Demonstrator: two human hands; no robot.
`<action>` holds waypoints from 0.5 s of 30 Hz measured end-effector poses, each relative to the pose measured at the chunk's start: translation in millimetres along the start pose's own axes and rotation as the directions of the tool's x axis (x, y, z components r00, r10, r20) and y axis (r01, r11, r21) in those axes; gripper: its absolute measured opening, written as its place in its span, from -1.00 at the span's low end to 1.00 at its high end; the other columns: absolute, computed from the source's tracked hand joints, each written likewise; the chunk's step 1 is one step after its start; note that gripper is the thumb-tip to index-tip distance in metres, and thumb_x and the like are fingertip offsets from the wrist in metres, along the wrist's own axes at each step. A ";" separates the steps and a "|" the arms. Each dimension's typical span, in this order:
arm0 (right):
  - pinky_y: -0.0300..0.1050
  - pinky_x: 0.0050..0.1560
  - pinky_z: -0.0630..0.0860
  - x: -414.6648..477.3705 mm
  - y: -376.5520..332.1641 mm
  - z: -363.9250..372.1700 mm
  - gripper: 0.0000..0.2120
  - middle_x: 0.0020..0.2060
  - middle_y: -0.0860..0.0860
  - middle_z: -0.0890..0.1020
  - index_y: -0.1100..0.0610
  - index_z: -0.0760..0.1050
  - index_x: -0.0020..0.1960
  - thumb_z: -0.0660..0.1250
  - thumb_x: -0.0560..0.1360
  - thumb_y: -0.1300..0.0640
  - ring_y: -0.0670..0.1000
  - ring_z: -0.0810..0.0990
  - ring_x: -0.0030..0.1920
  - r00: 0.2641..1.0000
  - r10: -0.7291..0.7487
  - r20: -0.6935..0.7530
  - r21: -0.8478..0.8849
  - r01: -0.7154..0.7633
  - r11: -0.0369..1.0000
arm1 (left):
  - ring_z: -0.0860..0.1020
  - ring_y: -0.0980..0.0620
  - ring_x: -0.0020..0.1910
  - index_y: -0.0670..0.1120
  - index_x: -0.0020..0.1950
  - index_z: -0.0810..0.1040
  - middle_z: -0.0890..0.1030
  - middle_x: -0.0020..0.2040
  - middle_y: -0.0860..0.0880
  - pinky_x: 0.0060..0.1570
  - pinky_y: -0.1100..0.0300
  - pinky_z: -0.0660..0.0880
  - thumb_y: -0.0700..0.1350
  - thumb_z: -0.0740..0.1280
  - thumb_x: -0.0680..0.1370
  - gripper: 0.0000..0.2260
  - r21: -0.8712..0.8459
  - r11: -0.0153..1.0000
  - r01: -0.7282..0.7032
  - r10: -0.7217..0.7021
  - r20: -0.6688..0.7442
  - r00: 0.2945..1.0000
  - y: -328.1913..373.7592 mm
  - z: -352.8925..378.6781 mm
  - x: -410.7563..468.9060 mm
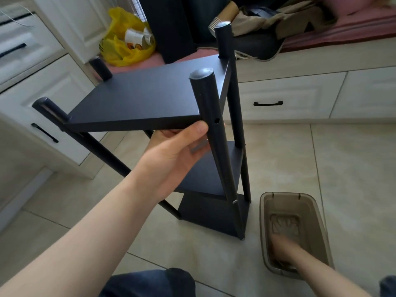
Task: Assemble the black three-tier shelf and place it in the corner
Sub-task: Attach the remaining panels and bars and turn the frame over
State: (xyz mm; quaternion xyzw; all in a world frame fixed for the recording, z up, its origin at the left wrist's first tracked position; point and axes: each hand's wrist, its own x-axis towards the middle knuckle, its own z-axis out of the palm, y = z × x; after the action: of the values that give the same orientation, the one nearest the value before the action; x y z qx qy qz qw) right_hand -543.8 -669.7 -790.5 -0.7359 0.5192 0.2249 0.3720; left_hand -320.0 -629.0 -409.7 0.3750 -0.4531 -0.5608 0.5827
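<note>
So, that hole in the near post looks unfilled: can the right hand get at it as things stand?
Probably yes: the hole sits uncovered beside the left hand, which grips the post, and nothing stands between it and the right hand, now down in the brown bin.

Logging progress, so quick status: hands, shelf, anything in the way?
Left hand grips shelf at near post, under top board. Right hand down in brown bin, blurred, grasp unclear. Three boards fitted; bin close beside shelf base.

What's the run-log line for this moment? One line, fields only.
shelf: three boards mounted, on floor | left hand: grips front post | right hand: inside bin, blurred
</note>
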 end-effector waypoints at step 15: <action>-0.06 0.24 0.49 5.6 -1.7 -10.6 -0.64 0.32 0.12 0.52 0.15 0.43 0.37 0.21 0.57 0.22 0.12 0.53 0.30 0.999 0.022 -0.034 -0.126 -0.026 0.992 | 0.66 -0.05 0.17 -0.02 0.06 0.73 0.72 0.07 -0.03 0.18 0.06 0.56 -0.08 0.54 0.44 -0.79 0.023 1.000 -0.005 0.004 0.036 0.999 -0.4 -2.5 1.0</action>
State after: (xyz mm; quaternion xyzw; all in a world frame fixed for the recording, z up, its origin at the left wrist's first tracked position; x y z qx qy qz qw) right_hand -540.8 -681.0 -787.4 -0.7552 0.5186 0.2498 0.3136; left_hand -317.8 -630.2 -410.7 0.3706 -0.4706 -0.5609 0.5715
